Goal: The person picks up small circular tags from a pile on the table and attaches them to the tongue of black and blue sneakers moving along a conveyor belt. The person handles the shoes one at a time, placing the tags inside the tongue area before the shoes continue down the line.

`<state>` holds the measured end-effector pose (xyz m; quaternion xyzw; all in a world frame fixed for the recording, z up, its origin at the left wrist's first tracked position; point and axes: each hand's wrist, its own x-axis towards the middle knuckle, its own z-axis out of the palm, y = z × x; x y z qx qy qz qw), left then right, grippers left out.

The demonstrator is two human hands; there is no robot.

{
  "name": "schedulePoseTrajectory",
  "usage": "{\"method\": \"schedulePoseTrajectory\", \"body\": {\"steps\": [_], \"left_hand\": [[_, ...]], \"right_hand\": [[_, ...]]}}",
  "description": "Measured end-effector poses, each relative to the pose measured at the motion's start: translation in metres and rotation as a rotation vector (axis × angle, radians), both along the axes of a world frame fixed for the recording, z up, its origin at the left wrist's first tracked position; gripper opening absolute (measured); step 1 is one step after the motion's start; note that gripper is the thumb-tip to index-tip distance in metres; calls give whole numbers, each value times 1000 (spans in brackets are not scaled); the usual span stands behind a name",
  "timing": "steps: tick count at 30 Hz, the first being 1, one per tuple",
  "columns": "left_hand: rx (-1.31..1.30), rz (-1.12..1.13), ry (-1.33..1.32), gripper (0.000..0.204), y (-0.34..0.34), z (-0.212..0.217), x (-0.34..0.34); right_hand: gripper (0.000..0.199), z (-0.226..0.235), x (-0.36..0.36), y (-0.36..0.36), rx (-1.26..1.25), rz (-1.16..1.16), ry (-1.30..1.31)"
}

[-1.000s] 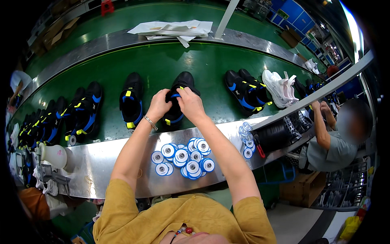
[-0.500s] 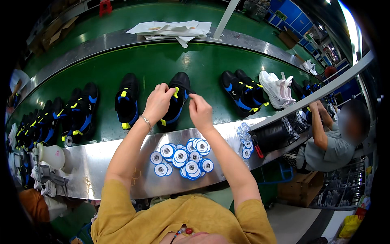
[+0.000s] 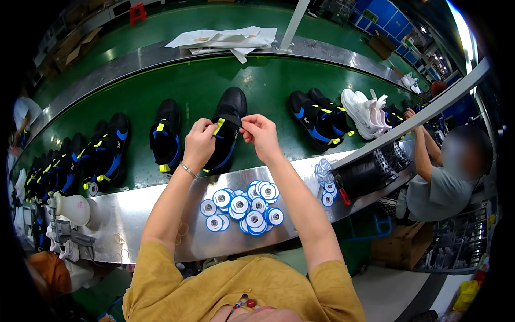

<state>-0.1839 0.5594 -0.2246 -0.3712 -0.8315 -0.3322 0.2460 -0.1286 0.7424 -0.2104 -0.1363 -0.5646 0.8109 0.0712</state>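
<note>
A black sneaker with blue and yellow trim lies toe-away on the green belt, between my two hands. My left hand is closed at the shoe's left side, its fingertips at the yellow tab on the strap. What those fingertips pinch is partly hidden. On the other side my right hand pinches the end of the black strap that crosses the shoe. A second black sneaker, seemingly of the same kind, sits to the left of my hands.
Round white-and-blue tags lie heaped on the metal ledge before me, with clear rings farther right. More black sneakers and white shoes line the belt. A slanted metal bar stands between me and a co-worker.
The sneaker between my hands has shifted slightly left. My left hand has moved a little left and down, while my right hand has come to the strap's end.
</note>
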Motion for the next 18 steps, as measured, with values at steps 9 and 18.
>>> {"method": "schedulePoseTrajectory", "body": {"steps": [9,18], "left_hand": [[204,8,-78,33,-33,-6,7],[257,50,-93,32,-44,-3,10]], "right_hand": [[11,-10,10,-15,11,103,-54],[8,-18,14,-43,60,189,-59]]}}
